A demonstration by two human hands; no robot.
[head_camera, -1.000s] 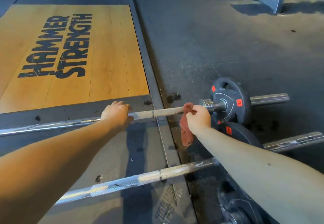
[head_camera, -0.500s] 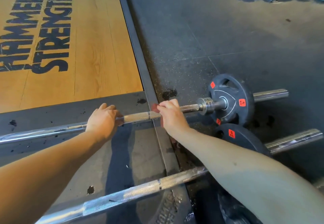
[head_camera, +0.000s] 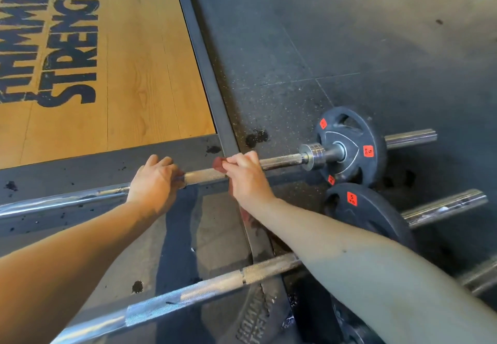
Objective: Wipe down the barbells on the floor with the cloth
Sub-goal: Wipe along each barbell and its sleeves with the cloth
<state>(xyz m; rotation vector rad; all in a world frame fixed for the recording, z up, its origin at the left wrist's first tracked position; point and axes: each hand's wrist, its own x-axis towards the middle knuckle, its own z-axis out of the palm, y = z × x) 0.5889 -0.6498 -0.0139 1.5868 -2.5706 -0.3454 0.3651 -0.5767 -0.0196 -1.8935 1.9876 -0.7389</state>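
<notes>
Closer to your left hand (head_camera: 154, 182) now, your right hand (head_camera: 246, 179) has slid the cloth (head_camera: 219, 163) along the barbell (head_camera: 279, 160).
Both hands curl their fingers around it, the right one clamping the cloth.

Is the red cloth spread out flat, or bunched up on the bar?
Bunched: the right hand grips the red cloth around the far steel barbell; only small parts show.

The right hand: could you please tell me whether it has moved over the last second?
Yes. The right hand with the cloth slid left along the far barbell, away from the weight plate, and now sits over the platform's metal edge.
</notes>
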